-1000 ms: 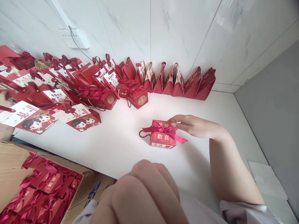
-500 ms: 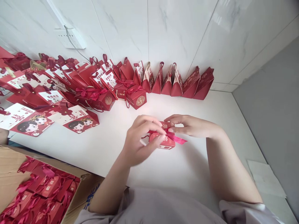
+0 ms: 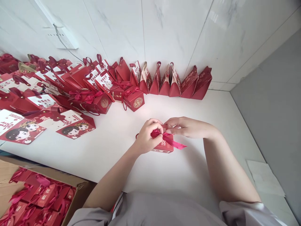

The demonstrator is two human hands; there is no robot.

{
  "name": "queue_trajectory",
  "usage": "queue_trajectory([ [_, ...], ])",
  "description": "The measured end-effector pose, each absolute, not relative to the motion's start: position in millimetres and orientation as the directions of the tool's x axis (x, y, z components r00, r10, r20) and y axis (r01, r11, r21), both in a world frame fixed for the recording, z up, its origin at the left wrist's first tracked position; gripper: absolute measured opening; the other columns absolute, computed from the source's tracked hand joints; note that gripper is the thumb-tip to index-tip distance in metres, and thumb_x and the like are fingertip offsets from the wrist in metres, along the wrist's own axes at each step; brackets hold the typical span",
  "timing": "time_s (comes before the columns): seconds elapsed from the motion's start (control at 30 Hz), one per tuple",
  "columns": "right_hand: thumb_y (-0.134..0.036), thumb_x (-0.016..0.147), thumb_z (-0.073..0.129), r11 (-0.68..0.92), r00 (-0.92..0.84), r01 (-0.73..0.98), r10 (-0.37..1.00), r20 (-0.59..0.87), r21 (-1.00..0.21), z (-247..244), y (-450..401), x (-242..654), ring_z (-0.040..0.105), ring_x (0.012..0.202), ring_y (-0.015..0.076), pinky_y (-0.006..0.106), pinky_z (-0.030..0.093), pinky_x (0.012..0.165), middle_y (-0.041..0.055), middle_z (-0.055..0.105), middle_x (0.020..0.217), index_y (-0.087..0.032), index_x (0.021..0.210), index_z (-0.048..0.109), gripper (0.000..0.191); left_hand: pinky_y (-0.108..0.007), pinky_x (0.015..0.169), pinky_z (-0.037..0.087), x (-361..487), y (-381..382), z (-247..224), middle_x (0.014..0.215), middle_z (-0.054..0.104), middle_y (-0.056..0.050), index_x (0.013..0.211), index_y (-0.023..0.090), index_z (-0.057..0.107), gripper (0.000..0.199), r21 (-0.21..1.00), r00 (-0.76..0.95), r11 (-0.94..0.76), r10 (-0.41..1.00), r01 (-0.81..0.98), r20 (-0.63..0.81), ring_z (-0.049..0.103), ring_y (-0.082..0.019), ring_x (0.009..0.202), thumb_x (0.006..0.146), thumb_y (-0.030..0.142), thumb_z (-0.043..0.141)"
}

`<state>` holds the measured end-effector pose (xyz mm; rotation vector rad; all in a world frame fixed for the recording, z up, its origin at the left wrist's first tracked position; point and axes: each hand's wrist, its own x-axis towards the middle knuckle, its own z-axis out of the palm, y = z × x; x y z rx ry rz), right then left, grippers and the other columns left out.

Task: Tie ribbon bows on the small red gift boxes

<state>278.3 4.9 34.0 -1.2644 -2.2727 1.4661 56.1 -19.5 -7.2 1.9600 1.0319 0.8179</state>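
A small red gift box [image 3: 167, 149] with pale printing rests on the white table in front of me. Around it runs a shiny pink-red ribbon [image 3: 176, 144], bunched into a bow on top, one tail reaching out to the right. My left hand [image 3: 149, 135] is closed, thumb and forefinger pinching the ribbon at the bow's left side. From the right, my right hand [image 3: 185, 127] bends over the box's far corner, its thumb and fingers closed on the ribbon near the knot. The hands cover much of the box top.
Red gift boxes with ribbon handles [image 3: 175, 82] line the wall [image 3: 174, 31]; many more crowd the left. At lower left, a cardboard carton [image 3: 78, 193] holds several ribboned red boxes. White paper [image 3: 265, 177] lies at right. A grey panel [image 3: 270, 94] bounds that side.
My left hand has lowered and its fingers have closed on the bow. The right hand has stayed nearly in place. The whole view has shifted slightly.
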Motion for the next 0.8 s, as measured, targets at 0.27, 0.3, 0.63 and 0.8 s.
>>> queue_trajectory([
  [0.27, -0.041, 0.096, 0.048, 0.218, -0.670, 0.536, 0.698, -0.254, -0.816, 30.1, 8.0, 276.7, 0.057, 0.092, 0.0191, 0.033, 0.042, 0.081, 0.0029, 0.063, 0.108, -0.024, 0.090, 0.064, 0.025, -0.035, 0.093, 0.045, 55.7, -17.8, -3.7, 0.107, 0.053, -0.003, 0.078, 0.020, 0.055, 0.016, 0.861, 0.477, -0.308, 0.874, 0.404, 0.088, 0.057, -0.018, 0.103, 0.076, 0.005, 0.052],
  [0.3, -0.041, 0.096, 0.047, 0.217, -0.676, 0.531, 0.691, -0.255, -0.819, 29.1, 9.0, 276.8, 0.058, 0.091, 0.0189, 0.033, 0.043, 0.081, 0.0032, 0.063, 0.108, -0.024, 0.091, 0.065, 0.025, -0.035, 0.092, 0.045, 55.8, -18.0, -3.0, 0.108, 0.053, -0.003, 0.078, 0.020, 0.055, 0.015, 0.860, 0.478, -0.304, 0.874, 0.411, 0.080, 0.057, -0.018, 0.102, 0.075, 0.006, 0.052],
  [0.63, -0.043, 0.092, 0.050, 0.044, -0.709, 0.413, 0.642, -0.291, -0.910, 24.6, 12.4, 277.6, 0.061, 0.084, 0.0171, 0.031, 0.056, 0.071, 0.0039, 0.062, 0.100, -0.022, 0.094, 0.067, 0.027, -0.035, 0.090, 0.046, 57.6, -18.0, -5.5, 0.104, 0.052, -0.003, 0.076, 0.020, 0.054, 0.014, 0.859, 0.503, -0.322, 0.859, 0.398, 0.089, 0.057, -0.019, 0.099, 0.074, 0.007, 0.051],
  [0.8, -0.045, 0.093, 0.052, 0.034, -0.660, 0.388, 0.707, -0.252, -0.921, 23.1, 12.3, 279.0, 0.061, 0.079, 0.0163, 0.033, 0.056, 0.073, 0.0025, 0.064, 0.093, -0.022, 0.094, 0.064, 0.026, -0.037, 0.093, 0.046, 59.2, -19.8, -5.6, 0.107, 0.055, -0.004, 0.080, 0.021, 0.054, 0.012, 0.861, 0.466, -0.328, 0.876, 0.389, 0.123, 0.057, -0.021, 0.103, 0.077, 0.009, 0.052],
])
